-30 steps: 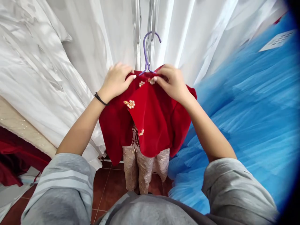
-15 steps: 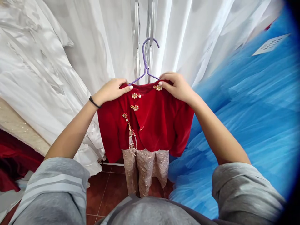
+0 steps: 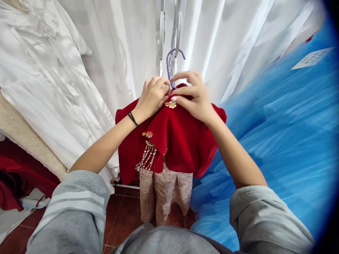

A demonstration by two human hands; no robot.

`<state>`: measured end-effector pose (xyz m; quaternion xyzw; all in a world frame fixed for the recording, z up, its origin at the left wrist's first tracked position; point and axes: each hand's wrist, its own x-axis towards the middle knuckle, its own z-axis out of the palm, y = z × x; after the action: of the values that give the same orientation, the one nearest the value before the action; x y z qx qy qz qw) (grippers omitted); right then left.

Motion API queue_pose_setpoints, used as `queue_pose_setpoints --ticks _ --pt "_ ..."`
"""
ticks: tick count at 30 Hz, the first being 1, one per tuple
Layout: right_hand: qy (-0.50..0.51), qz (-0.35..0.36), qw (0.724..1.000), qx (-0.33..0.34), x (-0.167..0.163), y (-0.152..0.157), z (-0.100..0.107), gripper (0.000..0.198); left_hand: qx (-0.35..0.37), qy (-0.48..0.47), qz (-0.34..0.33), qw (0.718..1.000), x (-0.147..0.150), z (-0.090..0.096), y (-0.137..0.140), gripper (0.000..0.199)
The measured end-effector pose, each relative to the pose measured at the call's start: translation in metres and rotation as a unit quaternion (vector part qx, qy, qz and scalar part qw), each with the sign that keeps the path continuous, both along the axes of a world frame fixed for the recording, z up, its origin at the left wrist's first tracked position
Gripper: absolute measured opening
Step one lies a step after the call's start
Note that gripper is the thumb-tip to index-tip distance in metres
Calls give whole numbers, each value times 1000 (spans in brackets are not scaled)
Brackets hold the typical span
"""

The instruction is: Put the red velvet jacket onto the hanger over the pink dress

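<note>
A red velvet jacket [image 3: 182,141] with pearl flower fasteners hangs on a purple hanger [image 3: 167,63], in front of me. My left hand [image 3: 155,93] is closed on the jacket's collar beside the hanger's neck, its fingertips partly hidden. My right hand [image 3: 194,93] pinches the edge of the front flap between thumb and fingers, right by a pearl flower fastener [image 3: 171,104]. A bead tassel [image 3: 148,157] dangles on the jacket's left side. Beige patterned trousers [image 3: 165,194] show below its hem.
White dresses [image 3: 31,81] hang at the left and a blue tulle gown [image 3: 275,141] fills the right. Behind the hanger stand a metal rack [image 3: 161,35] and white curtains [image 3: 111,31]. Red-brown tiles [image 3: 119,215] cover the floor.
Both hands have moved from the jacket's shoulders inward to the collar. The front flap is drawn across toward the left, and the collar is gathered near the hanger's neck.
</note>
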<state>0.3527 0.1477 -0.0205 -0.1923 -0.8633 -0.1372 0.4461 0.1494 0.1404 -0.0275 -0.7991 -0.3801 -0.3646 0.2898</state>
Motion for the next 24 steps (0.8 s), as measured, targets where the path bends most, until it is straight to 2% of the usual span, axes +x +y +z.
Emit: queue_pose_setpoints --ticks 3,6,9,11,13,14,16,18,21,22,24 --pt "-25 -83 996 8 -17 13 -19 32 -4 -4 32 999 1 -7 8 39" --pt "3 -175 985 12 -29 11 -56 38 -2 -19 62 998 -5 -27 0 37" --pt "27 -244 969 9 -32 -8 -106 58 15 -65 114 991 -7 -66 -20 49" --pt "24 -267 963 6 -24 -18 -139 77 9 -106 171 979 -9 -99 -37 70" --pt "43 -294 955 -3 -3 -20 -162 82 -16 -153 234 960 -17 -129 -53 90" --pt "65 -311 948 -9 13 -19 -166 80 -28 -171 257 951 -24 -139 -60 93" --pt "109 -333 936 -18 52 -10 -160 70 -43 -178 269 946 -46 -145 -73 81" --pt "149 -330 932 -10 94 5 -138 62 -42 -154 252 954 -76 -133 -80 59" --pt "211 -271 939 6 136 41 -92 46 -12 -159 264 951 -120 -89 -74 43" --pt "227 -235 945 -12 140 54 -78 38 -3 -181 273 945 -131 -74 -68 39" --pt "218 -133 960 -112 134 77 -60 23 -19 -215 255 942 -143 -50 -51 36"
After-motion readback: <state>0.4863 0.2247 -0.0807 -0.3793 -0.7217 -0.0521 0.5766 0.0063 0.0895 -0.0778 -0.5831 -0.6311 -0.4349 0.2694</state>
